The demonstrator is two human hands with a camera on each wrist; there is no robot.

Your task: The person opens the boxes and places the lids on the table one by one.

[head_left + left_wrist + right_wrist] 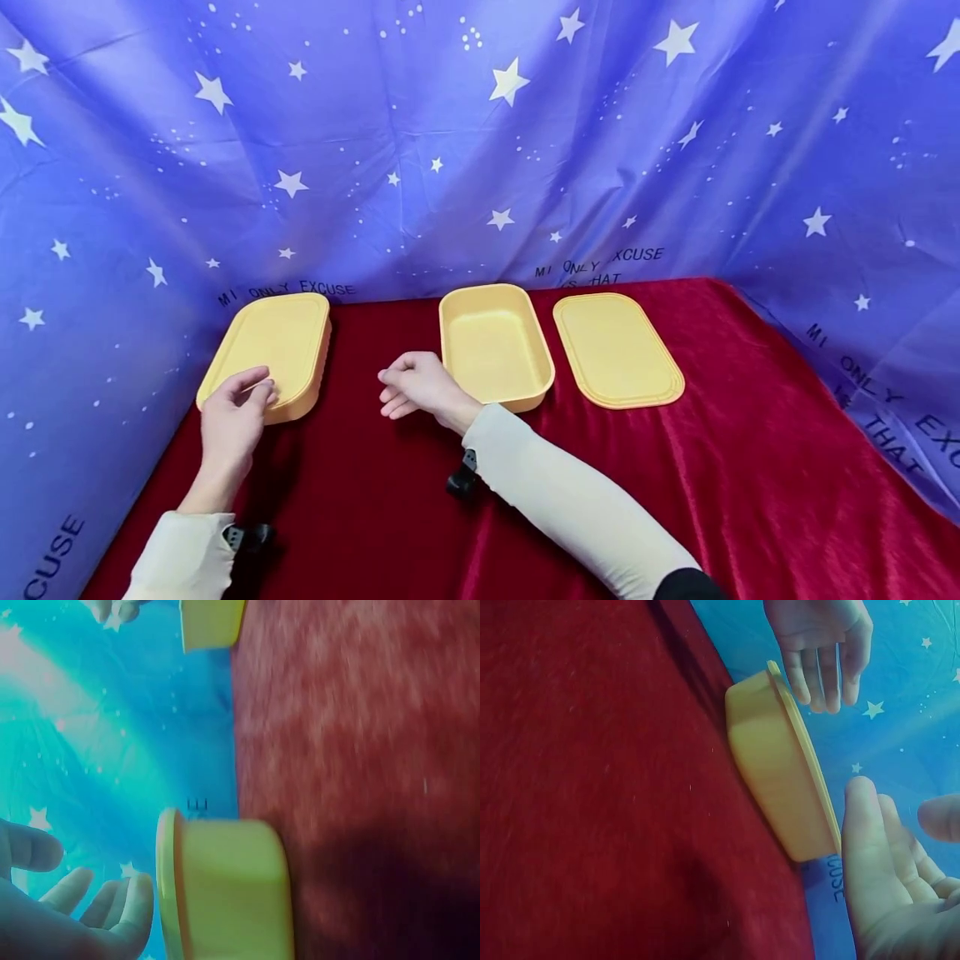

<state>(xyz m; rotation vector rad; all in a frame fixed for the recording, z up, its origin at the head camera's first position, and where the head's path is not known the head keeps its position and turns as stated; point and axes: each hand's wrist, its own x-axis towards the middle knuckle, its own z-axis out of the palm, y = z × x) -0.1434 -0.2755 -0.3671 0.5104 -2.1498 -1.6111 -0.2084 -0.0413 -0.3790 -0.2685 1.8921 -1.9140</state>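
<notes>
A yellow lidded box stands at the left of the red cloth, its side also seen in the left wrist view and the right wrist view. Just over its near edge is my left hand, fingers loosely bent and holding nothing; contact with the lid cannot be told from the head view. Between the two boxes hovers my right hand, likewise holding nothing, its fingers loose. Beside that hand, an open yellow box shows a bare inside. A flat yellow lid lies to its right.
Red velvety cloth covers the table. A blue curtain with white stars and lettering hangs behind and along both sides. My right forearm sleeve crosses the cloth in front of the open box.
</notes>
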